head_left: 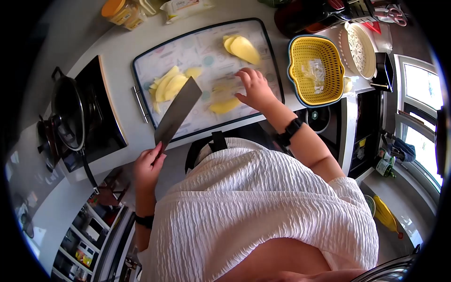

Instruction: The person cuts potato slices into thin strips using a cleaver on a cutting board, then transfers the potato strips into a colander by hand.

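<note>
My left hand (148, 168) grips the handle of a wide dark cleaver (178, 113), its blade slanting over the left half of the patterned cutting board (188, 50). The blade's far end is beside a pile of pale yellow slices (168, 85). My right hand (256, 89) hovers with fingers apart and nothing in them, over the board's right half. Near it, toward my body, lies a flat yellow slice (224, 105), with blurred pieces just beyond. A cut yellow piece with slices beside it (242, 49) rests near the board's far right corner.
Right of the board is a yellow basket (339, 70) with something clear inside, then a cream strainer (358, 49). A black pan (68, 113) is on the stove at left. An orange-lidded jar (123, 13) and a white packet (186, 8) stand behind the board.
</note>
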The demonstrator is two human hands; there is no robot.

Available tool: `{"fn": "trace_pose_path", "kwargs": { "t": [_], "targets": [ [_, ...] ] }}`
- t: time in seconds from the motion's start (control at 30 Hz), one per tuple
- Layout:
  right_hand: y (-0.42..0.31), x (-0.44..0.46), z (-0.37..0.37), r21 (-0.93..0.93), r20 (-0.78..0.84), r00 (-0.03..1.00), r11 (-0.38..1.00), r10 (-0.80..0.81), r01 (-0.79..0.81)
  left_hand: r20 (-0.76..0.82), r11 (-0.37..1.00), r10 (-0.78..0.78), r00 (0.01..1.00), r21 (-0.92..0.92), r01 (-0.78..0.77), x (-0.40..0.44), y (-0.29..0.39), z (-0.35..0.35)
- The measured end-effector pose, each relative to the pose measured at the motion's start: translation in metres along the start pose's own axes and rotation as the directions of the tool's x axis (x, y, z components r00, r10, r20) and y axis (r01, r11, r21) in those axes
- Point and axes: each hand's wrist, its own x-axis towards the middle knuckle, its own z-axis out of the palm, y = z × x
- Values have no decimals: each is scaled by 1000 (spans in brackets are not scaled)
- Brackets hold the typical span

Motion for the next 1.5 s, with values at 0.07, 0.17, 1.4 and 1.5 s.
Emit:
{"fn": "trace_pose_path", "kwargs": {
  "t": [0.07,0.17,1.4,1.5],
  "targets": [
    [-8,9,11,-61,48,999,998,-25,27,10,1000,-12,1000,-26,12,-4,-4,1],
    [-15,13,31,-80,155,988,997,17,-4,7,998,14,1000,-56,-13,-7,-9,-3],
    [36,-7,-4,-405,93,996,914,13,26,11,992,108,994,-61,-107,-21,-32,-11],
    [36,0,1,-355,214,965,932,153,-69,0,994,88,996,-68,-88,-22,-26,-7]
  ]
}}
